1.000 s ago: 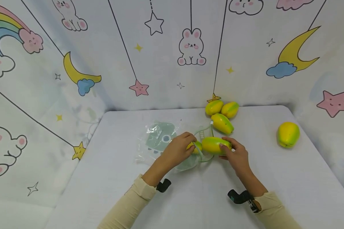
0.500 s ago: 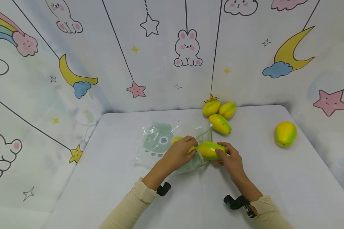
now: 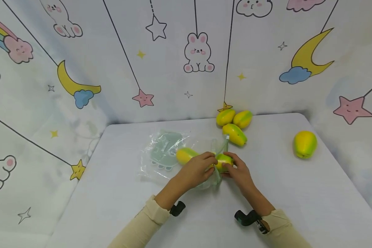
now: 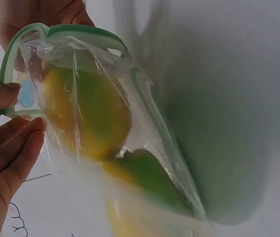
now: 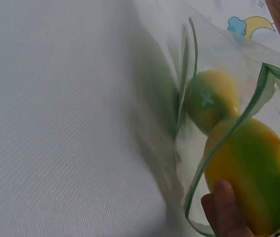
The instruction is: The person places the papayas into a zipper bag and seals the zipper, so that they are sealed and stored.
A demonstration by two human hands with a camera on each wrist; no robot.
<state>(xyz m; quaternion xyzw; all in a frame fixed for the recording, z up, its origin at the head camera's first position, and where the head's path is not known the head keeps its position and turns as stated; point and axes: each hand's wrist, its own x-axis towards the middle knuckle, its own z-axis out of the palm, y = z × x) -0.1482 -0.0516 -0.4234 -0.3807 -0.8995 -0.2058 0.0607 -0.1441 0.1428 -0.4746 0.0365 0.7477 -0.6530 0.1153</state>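
Near the middle of the white table point(image 3: 328, 206), a clear bag point(image 3: 165, 148) with green print lies with its mouth facing right. Left hand point(image 3: 196, 170) pinches the green rim point(image 4: 86, 28) between thumb and fingers, likely so the mouth stands spread. Right hand point(image 3: 240, 174) grips a yellow-green fruit point(image 5: 253, 163) within that mouth; holding it by the outer end presumably leaves the inner end free of fingers. Second fruit point(image 3: 185, 155) lies deeper inside, apparently touching the first, which may limit the room. Cluster of three fruits point(image 3: 234, 134) sits by the back edge; a lone fruit point(image 3: 305, 144) rests well apart at right.

Pose: forearms converge from the near side; left hand back-up, fingers bent; right fingers curled, thumb on the near side.
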